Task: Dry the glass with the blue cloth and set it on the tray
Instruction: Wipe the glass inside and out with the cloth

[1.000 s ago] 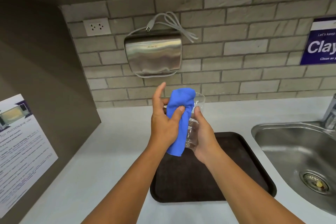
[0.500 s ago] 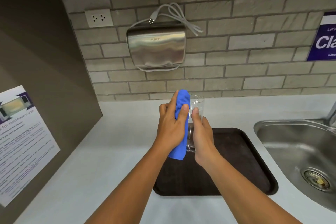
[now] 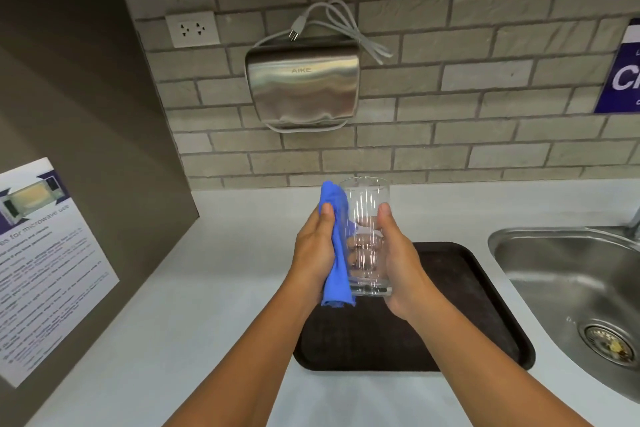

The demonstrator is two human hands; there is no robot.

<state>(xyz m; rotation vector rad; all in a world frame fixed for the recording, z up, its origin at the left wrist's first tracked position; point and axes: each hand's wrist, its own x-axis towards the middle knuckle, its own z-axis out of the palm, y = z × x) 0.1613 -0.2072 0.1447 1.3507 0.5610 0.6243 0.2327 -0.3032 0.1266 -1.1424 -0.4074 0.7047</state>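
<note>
A clear drinking glass [image 3: 365,204] is held upright above the far edge of the dark brown tray [image 3: 478,305]. My right hand [image 3: 398,263] grips the glass from its right side, thumb near the rim. My left hand [image 3: 313,253] presses the blue cloth [image 3: 337,267] against the glass's left side. The cloth hangs in a narrow fold from above the rim to below the base. The tray lies flat on the white counter [image 3: 207,288] under both hands.
A steel sink [image 3: 571,288] with a drain sits to the right of the tray. A metal hand dryer [image 3: 303,83] with a loose cord hangs on the brick wall behind. A wall socket [image 3: 192,29] and a microwave notice [image 3: 45,260] are on the left.
The cloth covered the glass's left and top before; now it has slid to the left side and the glass stands more upright and fully visible. The view moved closer.
</note>
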